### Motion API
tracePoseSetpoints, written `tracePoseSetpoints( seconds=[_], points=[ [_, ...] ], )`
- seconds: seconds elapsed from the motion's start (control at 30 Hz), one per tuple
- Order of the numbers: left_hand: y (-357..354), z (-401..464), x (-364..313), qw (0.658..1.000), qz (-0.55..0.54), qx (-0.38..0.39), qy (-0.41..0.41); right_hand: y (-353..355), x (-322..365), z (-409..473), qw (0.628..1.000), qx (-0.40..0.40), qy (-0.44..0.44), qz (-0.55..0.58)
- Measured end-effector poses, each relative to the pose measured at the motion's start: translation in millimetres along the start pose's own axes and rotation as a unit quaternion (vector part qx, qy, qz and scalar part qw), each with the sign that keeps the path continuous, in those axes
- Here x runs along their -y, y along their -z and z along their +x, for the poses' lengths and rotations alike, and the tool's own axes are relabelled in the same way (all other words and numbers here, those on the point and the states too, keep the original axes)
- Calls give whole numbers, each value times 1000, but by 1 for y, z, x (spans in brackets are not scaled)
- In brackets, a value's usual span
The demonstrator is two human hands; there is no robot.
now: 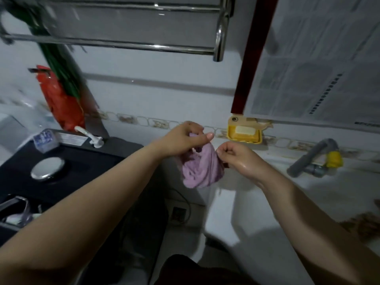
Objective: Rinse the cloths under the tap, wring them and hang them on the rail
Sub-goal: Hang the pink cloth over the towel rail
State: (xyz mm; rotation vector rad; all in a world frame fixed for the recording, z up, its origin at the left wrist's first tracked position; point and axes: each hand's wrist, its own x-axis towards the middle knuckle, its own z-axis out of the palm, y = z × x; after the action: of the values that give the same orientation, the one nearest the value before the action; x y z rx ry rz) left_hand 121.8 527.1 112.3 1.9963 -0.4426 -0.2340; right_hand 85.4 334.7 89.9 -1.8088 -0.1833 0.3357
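Head view, left grip [185,138] and right grip [236,159] both pinching bunched purple cloth [202,169], fingertips partly hidden

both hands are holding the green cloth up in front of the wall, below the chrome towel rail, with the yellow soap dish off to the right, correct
Not quite: the cloth is lilac, not green, as the head view shows. The rest holds: the left hand and the right hand both pinch its top edge in front of the wall, below the chrome towel rail, with the yellow soap dish off to the right.
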Motion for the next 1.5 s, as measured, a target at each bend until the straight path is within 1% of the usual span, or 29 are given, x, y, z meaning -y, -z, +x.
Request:
tracePoseSetpoints(
  seconds=[0.03,0.1,0.13,0.2,0.3,0.4,0.5,0.53,0.57,0.6,0.67,0.7,0.73,0.77,0.8,0.83,0.87,0.9,0.97,1.0,1.07,1.13,1.17,1.23,1.3,1.33,1.4,1.43,1.5],
  points=[
    [5,-1,3,998,-56,-27,6,-5,6,4,1000,-21,22,-8],
    [11,-6,4,977,-186,-90,59,-14,20,11,993,-89,67,-35],
    [12,-8,6,963,-234,-96,91,-18,27,15,989,-120,82,-39],
    [11,-11,13,948,-272,-54,153,-23,40,22,982,-144,108,-54],
    [11,-20,14,948,-259,47,178,-31,51,28,978,-125,134,-103],
    [19,-23,18,957,-252,80,119,-28,59,31,981,-127,125,-71],
    [35,-25,15,948,-288,94,101,-7,68,27,995,-30,88,28],
    [40,-25,13,941,-312,85,102,-1,70,26,996,-1,85,14],
    [43,-24,11,933,-340,74,93,2,70,27,995,-1,94,-30],
    [45,-24,7,925,-365,66,79,1,70,27,987,-35,113,-104],
    [47,-22,0,919,-387,42,58,-7,69,27,941,-196,158,-225],
    [47,-21,-4,920,-388,25,52,-12,73,22,921,-258,148,-250],
    [47,-21,-8,921,-387,7,45,-19,76,20,918,-274,103,-269],
    [48,-20,-11,920,-389,-10,44,-23,76,18,934,-225,27,-274],
    [48,-20,-14,920,-389,-23,41,-28,75,15,957,-149,-57,-241],
    [49,-20,-17,920,-388,-34,43,-36,75,12,976,-75,-121,-164],
    [50,-21,-20,923,-380,-43,45,-42,74,10,987,-21,-140,-80],
    [50,-21,-22,926,-371,-55,51,-48,72,10,992,-3,-122,11],
    [54,-23,-23,922,-374,-73,69,-53,73,15,990,-75,-49,110],
    [56,-23,-21,910,-396,-83,92,-52,75,20,987,-132,-15,94],
    [64,-27,-11,856,-480,-96,166,-46,79,30,975,-217,38,27],
    [65,-31,8,796,-558,-91,215,-39,85,36,962,-259,88,-9],
    [60,-34,19,786,-565,-81,237,-37,87,38,958,-265,108,-8],
    [44,-42,34,789,-545,-30,282,-37,95,42,965,-230,124,16],
    [29,-48,33,787,-534,49,306,-43,108,42,980,-144,133,43],
    [25,-51,28,795,-519,91,301,-46,113,43,984,-107,136,47],
    [23,-53,15,833,-454,145,282,-49,118,44,987,-67,138,42],
    [26,-49,16,857,-415,142,270,-48,120,43,988,-54,134,48],
    [36,-43,14,897,-364,97,232,-40,122,43,991,-40,110,62]
  ],
)
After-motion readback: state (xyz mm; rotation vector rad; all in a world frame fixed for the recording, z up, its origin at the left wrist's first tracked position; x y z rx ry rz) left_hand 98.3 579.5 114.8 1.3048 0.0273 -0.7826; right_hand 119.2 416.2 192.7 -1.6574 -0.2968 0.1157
